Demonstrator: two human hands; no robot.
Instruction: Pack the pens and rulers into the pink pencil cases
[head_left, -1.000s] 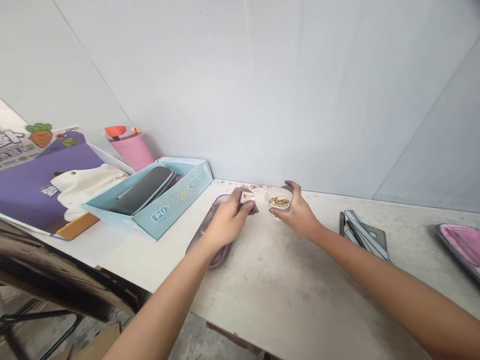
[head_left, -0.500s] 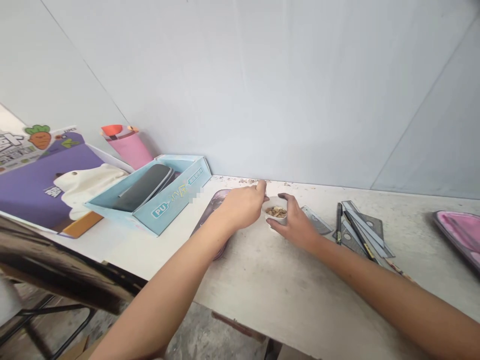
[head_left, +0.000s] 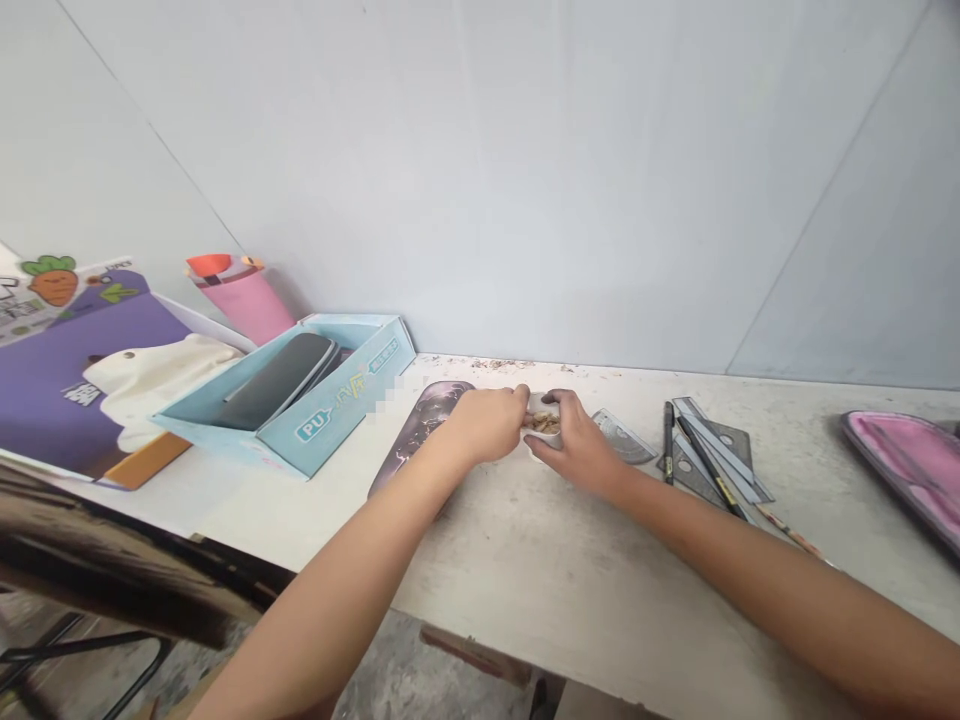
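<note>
My right hand (head_left: 581,440) is wrapped round a small white cup (head_left: 534,452), thumb at the near side and fingers at the far rim. Inside the cup lie light brown flakes that look like pencil shavings (head_left: 546,423). My left hand (head_left: 491,422) is closed with its fingertips at the cup's left rim; whatever it pinches is hidden. Beneath and left of that hand lies a dark purple patterned case (head_left: 420,425), partly covered by the forearm. To the right of the cup is a clear protractor (head_left: 624,437).
Rulers and set squares (head_left: 724,455) lie right of the protractor with a black pen (head_left: 668,442) and a pencil (head_left: 787,528). An open pink-lined case (head_left: 911,465) is at far right. Left stand a blue box (head_left: 349,395) and a purple box (head_left: 45,400). Shavings (head_left: 502,366) litter the wall edge.
My left hand has moved down and closer, its fingers now at the cup's rim. More of the purple case shows. The view has shifted slightly.
</note>
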